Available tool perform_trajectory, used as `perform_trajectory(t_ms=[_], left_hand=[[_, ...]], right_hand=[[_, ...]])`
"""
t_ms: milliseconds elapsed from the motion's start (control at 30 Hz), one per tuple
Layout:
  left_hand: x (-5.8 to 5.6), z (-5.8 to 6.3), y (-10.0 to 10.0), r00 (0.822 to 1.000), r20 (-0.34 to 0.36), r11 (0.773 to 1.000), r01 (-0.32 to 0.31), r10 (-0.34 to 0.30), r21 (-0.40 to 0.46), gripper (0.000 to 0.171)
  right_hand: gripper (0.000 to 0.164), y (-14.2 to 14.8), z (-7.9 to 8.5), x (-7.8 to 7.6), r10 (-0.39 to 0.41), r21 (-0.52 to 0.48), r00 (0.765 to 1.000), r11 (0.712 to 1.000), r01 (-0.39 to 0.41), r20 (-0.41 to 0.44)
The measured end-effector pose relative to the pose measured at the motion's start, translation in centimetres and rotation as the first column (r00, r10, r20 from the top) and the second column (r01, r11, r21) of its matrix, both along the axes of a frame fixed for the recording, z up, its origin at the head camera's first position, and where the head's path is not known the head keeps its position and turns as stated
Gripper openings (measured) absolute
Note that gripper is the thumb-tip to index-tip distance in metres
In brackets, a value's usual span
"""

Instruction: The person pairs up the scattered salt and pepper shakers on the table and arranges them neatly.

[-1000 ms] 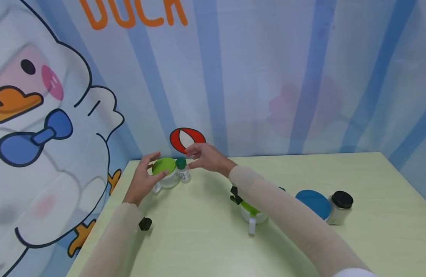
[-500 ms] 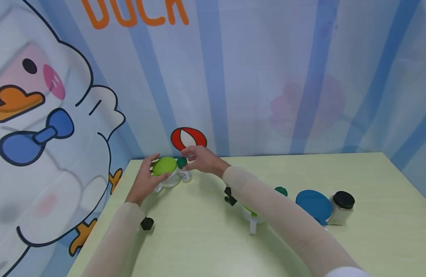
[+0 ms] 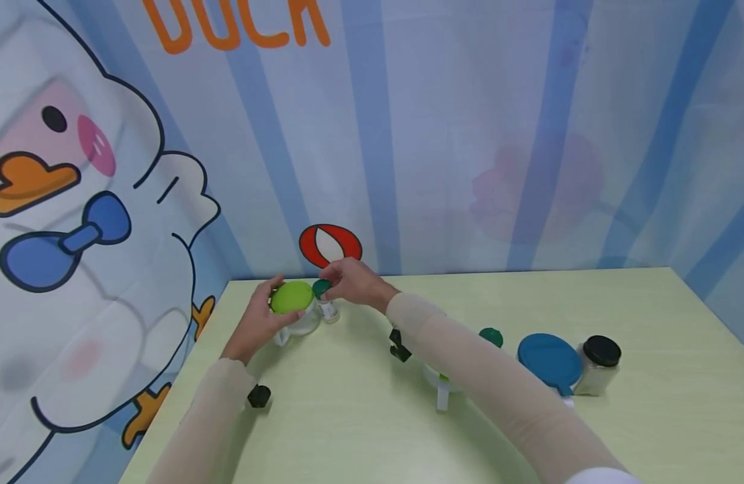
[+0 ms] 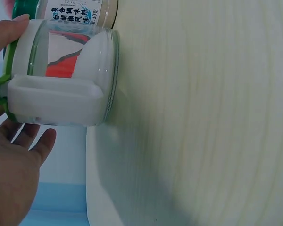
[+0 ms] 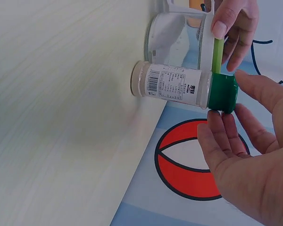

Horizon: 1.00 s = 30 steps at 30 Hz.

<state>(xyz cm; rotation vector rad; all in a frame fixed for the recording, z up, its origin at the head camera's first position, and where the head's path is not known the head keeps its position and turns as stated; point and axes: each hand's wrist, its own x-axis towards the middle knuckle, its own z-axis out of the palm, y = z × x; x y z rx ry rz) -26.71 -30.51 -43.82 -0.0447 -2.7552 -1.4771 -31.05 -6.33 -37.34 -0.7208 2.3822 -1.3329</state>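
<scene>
My left hand [image 3: 257, 326] holds a glass seasoning jar [image 3: 293, 297] by its light-green lid, thumb on the near side and fingers round the far side. In the left wrist view the jar's white handle [image 4: 56, 96] faces the camera. Right beside that jar stands a small seasoning bottle [image 5: 174, 84] with a white printed label and a dark-green cap [image 5: 222, 93]. My right hand [image 3: 355, 282] pinches this cap between thumb and fingers. The head view has both containers at the table's far left corner, their bases close to the tabletop.
Under my right sleeve, another white-handled jar [image 3: 443, 398] is mostly hidden, with a green cap [image 3: 491, 336] showing behind. A blue-lidded jar [image 3: 550, 359] and a black-lidded jar [image 3: 600, 353] stand at the right. A printed duck backdrop [image 3: 444, 134] rises behind the table.
My right hand has come in from the right and taken hold of the bottle's cap. Jar and bottle have shifted slightly towards me, with my left hand following.
</scene>
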Motion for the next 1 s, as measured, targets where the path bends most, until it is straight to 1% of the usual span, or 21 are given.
perform_trajectory(t_ms=[100, 233, 333, 467, 533, 633, 800, 900, 1000], left_hand=[[0.23, -0.07, 0.09, 1.000, 0.015, 1.000, -0.004, 0.004, -0.014, 0.101], [0.44, -0.06, 0.29, 0.999, 0.046, 1.000, -0.007, 0.008, -0.018, 0.101], [0.45, -0.04, 0.44, 0.996, 0.085, 1.000, -0.005, 0.006, -0.012, 0.103], [0.40, 0.05, 0.52, 0.993, 0.118, 1.000, -0.001, 0.002, -0.011, 0.105], [0.35, 0.09, 0.51, 0.992, 0.124, 1.000, 0.005, -0.004, -0.010, 0.103], [0.27, 0.08, 0.55, 0.991, 0.132, 1.000, 0.008, -0.007, -0.001, 0.098], [0.20, -0.12, 0.61, 0.990, 0.142, 1.000, 0.002, -0.005, 0.018, 0.095], [0.27, -0.09, 0.73, 0.990, 0.141, 1.000, 0.006, -0.009, 0.021, 0.096], [0.47, 0.04, 0.80, 0.992, 0.125, 1.000, 0.005, -0.005, -0.004, 0.095]], right_hand=[[0.038, -0.24, -0.10, 0.14, -0.009, -0.012, 1.000, 1.000, 0.009, 0.016], [0.043, -0.56, -0.25, 0.26, -0.036, 0.009, 0.999, 0.999, 0.036, 0.026], [0.048, -0.74, -0.37, 0.23, -0.036, 0.051, 0.999, 0.998, 0.036, 0.003], [0.050, -0.91, -0.44, 0.24, -0.003, 0.098, 0.999, 0.995, 0.007, -0.042], [0.051, -0.95, -0.42, 0.29, 0.008, 0.114, 0.998, 0.993, -0.002, -0.058], [0.049, -0.93, -0.37, 0.37, 0.003, 0.142, 0.998, 0.990, 0.006, -0.069], [0.043, -0.85, -0.31, 0.38, -0.006, 0.171, 0.998, 0.985, 0.017, -0.065], [0.042, -0.67, -0.27, 0.34, -0.003, 0.165, 0.999, 0.986, 0.010, -0.046], [0.042, -0.41, -0.28, 0.37, 0.000, 0.148, 1.000, 0.989, 0.004, -0.028]])
